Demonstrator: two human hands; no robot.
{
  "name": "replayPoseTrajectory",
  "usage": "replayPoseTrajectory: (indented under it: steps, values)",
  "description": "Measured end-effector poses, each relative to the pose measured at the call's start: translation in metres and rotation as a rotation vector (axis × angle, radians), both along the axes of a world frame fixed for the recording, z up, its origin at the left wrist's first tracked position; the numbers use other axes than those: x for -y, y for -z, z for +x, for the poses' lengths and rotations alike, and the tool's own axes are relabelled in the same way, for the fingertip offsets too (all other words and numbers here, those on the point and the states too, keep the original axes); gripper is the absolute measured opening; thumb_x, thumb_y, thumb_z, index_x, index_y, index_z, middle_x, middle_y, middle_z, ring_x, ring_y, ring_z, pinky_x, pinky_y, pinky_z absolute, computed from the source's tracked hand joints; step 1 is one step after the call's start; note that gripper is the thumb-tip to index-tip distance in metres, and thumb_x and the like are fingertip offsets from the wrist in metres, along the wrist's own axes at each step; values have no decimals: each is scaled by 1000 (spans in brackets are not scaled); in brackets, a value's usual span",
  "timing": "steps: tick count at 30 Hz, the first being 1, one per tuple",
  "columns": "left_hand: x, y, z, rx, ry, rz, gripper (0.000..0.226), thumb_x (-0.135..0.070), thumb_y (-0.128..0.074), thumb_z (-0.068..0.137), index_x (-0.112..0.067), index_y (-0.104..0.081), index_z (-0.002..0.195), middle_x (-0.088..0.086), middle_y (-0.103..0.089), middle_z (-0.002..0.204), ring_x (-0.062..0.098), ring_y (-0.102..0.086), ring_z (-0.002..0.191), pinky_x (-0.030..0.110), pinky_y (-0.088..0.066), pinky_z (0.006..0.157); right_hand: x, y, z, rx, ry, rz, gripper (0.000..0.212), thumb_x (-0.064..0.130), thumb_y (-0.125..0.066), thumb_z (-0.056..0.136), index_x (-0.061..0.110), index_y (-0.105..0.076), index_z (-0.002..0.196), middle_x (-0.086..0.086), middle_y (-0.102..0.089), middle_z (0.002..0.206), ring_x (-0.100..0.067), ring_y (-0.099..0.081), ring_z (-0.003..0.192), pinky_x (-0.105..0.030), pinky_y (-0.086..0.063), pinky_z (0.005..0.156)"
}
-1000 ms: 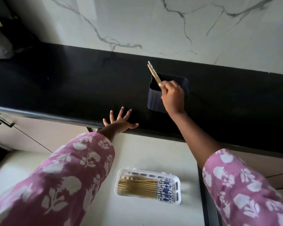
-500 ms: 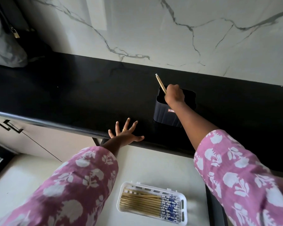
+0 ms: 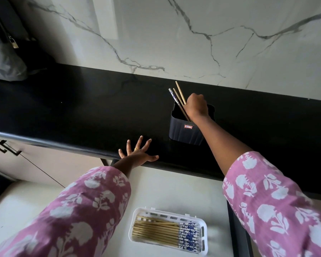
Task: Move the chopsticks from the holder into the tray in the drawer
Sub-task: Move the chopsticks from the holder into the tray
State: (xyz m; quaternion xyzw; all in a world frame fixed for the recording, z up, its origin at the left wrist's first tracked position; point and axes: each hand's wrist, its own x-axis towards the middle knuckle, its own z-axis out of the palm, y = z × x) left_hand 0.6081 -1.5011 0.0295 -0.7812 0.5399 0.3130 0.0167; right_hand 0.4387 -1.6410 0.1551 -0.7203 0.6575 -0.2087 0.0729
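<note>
1. Cloth (image 3: 5,61), grey and crumpled, is lying on the black counter (image 3: 82,108) far to the left of the holder (image 3: 183,135).
2. Left of the holder and closer to the person, the left hand (image 3: 137,153) is resting flat on the counter's front edge with its fingers spread wide, holding nothing.
3. Three chopsticks (image 3: 178,100) are slanting up and leftward out of the holder's open top; one is showing a blue-and-white patterned end.
4. Right over the holder's opening, the right hand (image 3: 196,106) is gripping those three sticks, its fingers curled round them.
5. Closer to the person than the holder, a white tray (image 3: 205,229) is sitting in the open drawer (image 3: 174,190), with more chopsticks (image 3: 156,229) lying side by side in it, patterned ends pointing right.
</note>
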Motion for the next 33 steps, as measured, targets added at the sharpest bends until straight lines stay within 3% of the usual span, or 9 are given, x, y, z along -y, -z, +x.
replayPoseTrajectory:
  steps: [5,10,15,19,21,23,26,30,33]
  values:
    - [-1,-1,-1,2,3,0,84,-75,-48,75,-58,3,140,-24,22,153,28,27,142,63,8,108,-10,-29,-12,290,-56,-189,17,12,-63,85,-1,-72,90,-19,-74,90,-29,-69,85,-39,-57,78]
    - [0,-3,-1,5,-5,3,84,-76,-48,74,-59,2,140,-25,20,153,28,25,142,64,7,108,-40,-63,-18,595,-67,-382,16,16,-69,82,3,-75,89,-11,-76,81,-16,-69,70,-22,-55,69]
    - [-2,-4,-1,-6,-1,-7,84,-76,-49,73,-59,0,140,-25,18,154,28,24,143,63,9,107,-82,-66,-24,914,-140,-316,18,14,-71,81,3,-73,95,-4,-71,78,-18,-70,70,-31,-60,70]
    - [-4,-6,-1,-17,6,-16,85,-76,-49,72,-59,-1,140,-25,16,154,29,23,143,63,8,107,-126,-26,-23,936,-215,-163,19,8,-73,78,0,-72,95,-7,-71,80,-14,-68,68,-31,-59,68]
    - [-5,-7,-1,-23,7,-18,85,-76,-50,72,-59,-2,140,-25,15,154,29,23,143,63,8,107,-147,7,-22,879,-268,-22,19,4,-74,76,-2,-73,94,-6,-69,79,8,-61,59,-13,-52,62]
    - [-4,-6,-1,-22,7,-15,85,-76,-50,72,-59,-3,140,-25,14,155,29,22,143,64,8,107,-170,44,-22,702,-335,113,15,5,-75,76,-1,-74,90,-2,-68,73,16,-52,50,-2,-42,56]
    - [-4,-4,-1,-8,11,-15,84,-77,-48,72,-59,-2,140,-24,13,155,31,21,143,65,8,106,-204,96,-23,470,-474,358,7,5,-71,77,0,-74,81,-7,-69,69,10,-52,53,-10,-41,56]
    - [-3,-2,2,-8,25,-16,85,-78,-48,72,-60,0,139,-25,17,154,30,23,143,65,8,106,-243,154,-25,65,-589,522,14,13,-60,79,7,-66,69,-13,-65,66,-15,-52,63,-26,-42,64]
    - [-2,0,2,-2,23,-18,85,-79,-48,71,-60,0,139,-26,18,154,30,23,143,65,8,106,-261,183,-29,-168,-632,597,14,14,-54,80,8,-66,76,-19,-68,83,-28,-60,74,-30,-47,69]
